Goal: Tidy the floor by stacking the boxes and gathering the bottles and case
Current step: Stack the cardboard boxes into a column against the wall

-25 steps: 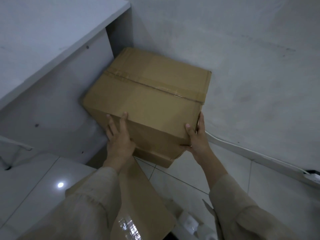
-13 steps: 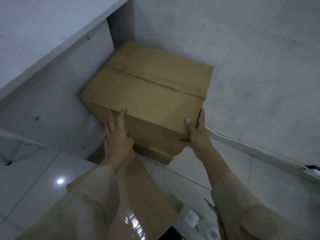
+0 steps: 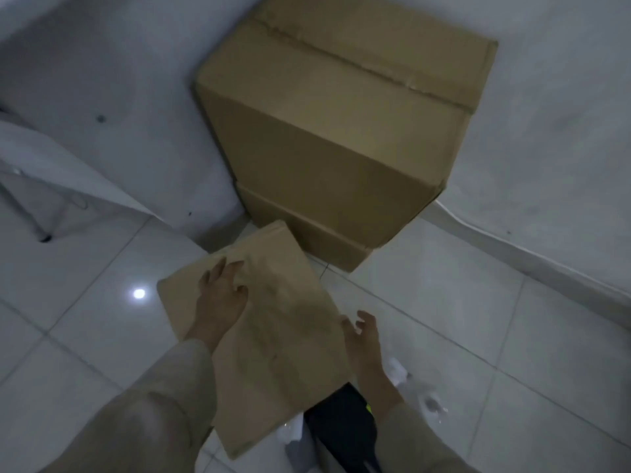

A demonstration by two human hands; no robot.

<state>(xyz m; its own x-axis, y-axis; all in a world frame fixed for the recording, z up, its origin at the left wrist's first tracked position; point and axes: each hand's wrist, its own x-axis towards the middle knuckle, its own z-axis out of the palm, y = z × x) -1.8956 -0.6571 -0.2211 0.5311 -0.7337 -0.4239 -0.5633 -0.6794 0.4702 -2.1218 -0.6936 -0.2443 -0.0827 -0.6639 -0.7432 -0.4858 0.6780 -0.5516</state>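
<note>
Stacking is moving to the third box (image 3: pixel 273 322), lying on the floor (image 3: pixel 444 302) before the two-box stack (image 3: pixel 341 131). Left hand (image 3: pixel 220 298) is resting spread fingers on top; right hand (image 3: pixel 363 339) is hovering open beside its edge. Next comes gripping both sides and lifting.

The floor (image 3: pixel 461 319) is pale glossy tile with thin dark grout lines, and a small bright reflection of a lamp sits at the left of the frame. In the upper middle, in the corner against the wall, a low cardboard box (image 3: pixel 327 240) stands on the tiles with a larger taped box (image 3: pixel 341 114) stacked on it. A third, flatter box (image 3: pixel 273 336) lies just in front of them at centre. At the bottom edge, a black case (image 3: pixel 345 428) and blurred clear bottles (image 3: pixel 423 397) rest on the tiles.
</note>
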